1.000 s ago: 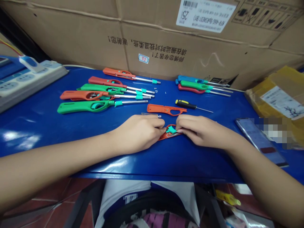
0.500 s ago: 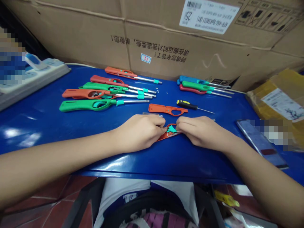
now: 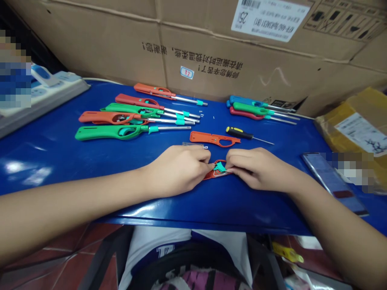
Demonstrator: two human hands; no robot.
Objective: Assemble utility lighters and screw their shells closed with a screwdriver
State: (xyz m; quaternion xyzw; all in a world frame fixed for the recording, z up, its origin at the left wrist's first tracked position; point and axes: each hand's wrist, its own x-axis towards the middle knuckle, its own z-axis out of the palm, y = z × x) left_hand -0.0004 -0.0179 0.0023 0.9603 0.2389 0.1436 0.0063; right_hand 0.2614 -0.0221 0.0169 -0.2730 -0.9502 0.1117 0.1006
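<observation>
An opened orange lighter body (image 3: 208,176) lies low over the blue table, between my two hands. Inside it sits a teal trigger piece (image 3: 220,166), with a thin white wire beside it. My left hand (image 3: 184,167) is closed on the left part of the body, its fingertips at the trigger. My right hand (image 3: 256,169) pinches at the right end of the same lighter; its fingers cover that end. Just beyond my hands rests the loose orange half shell (image 3: 211,138). A clear tube-like part (image 3: 193,144) lies partly behind my left hand.
A black-and-yellow screwdriver (image 3: 240,132) lies past my right hand. Several long lighters (image 3: 111,133) are at the left, more (image 3: 248,108) at the back right. A cardboard box (image 3: 193,48) stands behind. A phone (image 3: 332,181), yellow-taped parcel (image 3: 359,121) and power strip (image 3: 66,86) flank the table.
My hands stay in nearly the same place. The orange lighter body and its teal trigger show slightly farther right and lower between my fingertips; the whole view has shifted a little.
</observation>
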